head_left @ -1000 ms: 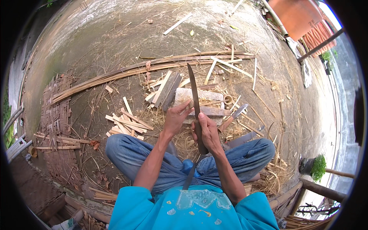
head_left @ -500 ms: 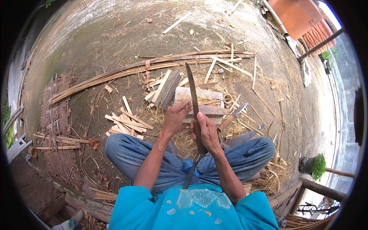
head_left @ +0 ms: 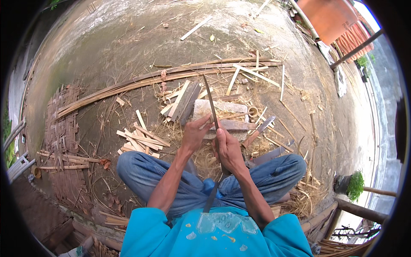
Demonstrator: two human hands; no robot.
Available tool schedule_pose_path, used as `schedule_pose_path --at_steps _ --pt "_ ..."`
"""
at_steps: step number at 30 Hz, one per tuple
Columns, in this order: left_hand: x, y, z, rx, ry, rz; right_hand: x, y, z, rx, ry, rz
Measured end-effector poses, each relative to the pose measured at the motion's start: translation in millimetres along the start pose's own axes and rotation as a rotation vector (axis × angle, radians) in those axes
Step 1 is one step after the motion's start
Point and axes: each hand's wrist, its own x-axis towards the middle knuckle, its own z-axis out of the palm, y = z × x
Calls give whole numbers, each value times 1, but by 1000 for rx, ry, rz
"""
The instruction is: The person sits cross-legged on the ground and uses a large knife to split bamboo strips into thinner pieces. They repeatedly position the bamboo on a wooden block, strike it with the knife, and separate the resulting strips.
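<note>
A long curved knife [head_left: 209,96] stands upright in front of me, its dark narrow blade pointing away and its lower end toward my lap. My right hand [head_left: 230,150] is wrapped around its lower part, thumb on top along it. The bent fingers of my left hand [head_left: 195,133] meet the blade's left side at mid-length; their tips partly hide one another. Beyond my hands lies a pale stone block [head_left: 205,107] with a bamboo piece across it. To its right rests a second knife [head_left: 254,136] with a wooden handle, its blade pointing away.
Split bamboo strips [head_left: 141,139] lie left of the block, more lean beside it. Long strips [head_left: 128,83] cross the ground behind. Shavings [head_left: 299,203] heap by my right knee. A woven mat [head_left: 62,124] lies far left; a potted plant [head_left: 354,186] stands right.
The knife has turned about its length, so its blade now looks narrower, and its tip has shifted slightly left and nearer. Both hands stay almost in place on it.
</note>
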Motion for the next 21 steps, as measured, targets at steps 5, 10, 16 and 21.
schedule_pose_path --at_steps 5,10,16,21 --pt "-2 3 -1 89 -12 12 -7 -6 -3 3 -4 -17" --pt "-5 6 1 114 -40 25 -5 3 -5 -30 -9 -13" --pt "-15 3 10 90 9 42 -1 27 -5 -67 2 -131" --pt "-9 39 3 58 41 68 -13 -4 -11 -81 -3 -118"
